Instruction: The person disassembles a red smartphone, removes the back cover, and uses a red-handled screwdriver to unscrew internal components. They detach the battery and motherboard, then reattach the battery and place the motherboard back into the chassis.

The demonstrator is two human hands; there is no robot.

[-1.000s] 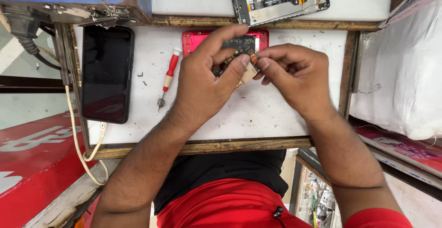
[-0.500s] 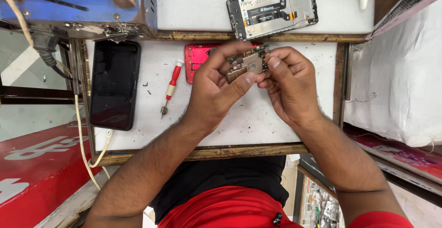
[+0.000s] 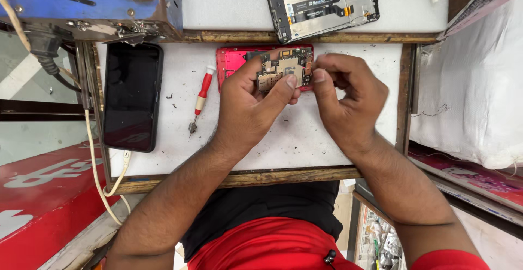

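Observation:
My left hand holds a small phone circuit board between thumb and fingers, tilted up above a red phone back cover lying on the white work mat. My right hand is beside the board's right edge, its thumb and fingertips pinched together against it. What the right fingers pinch is too small to tell.
A black phone lies face up at the left with a cable beside it. A red-handled screwdriver rests between phone and cover. An opened phone frame lies on the upper shelf. A blue machine stands top left; white sacks at right.
Both hands have lifted the circuit board slightly and turned it, so its component side now faces the camera. The view has shifted a little downward.

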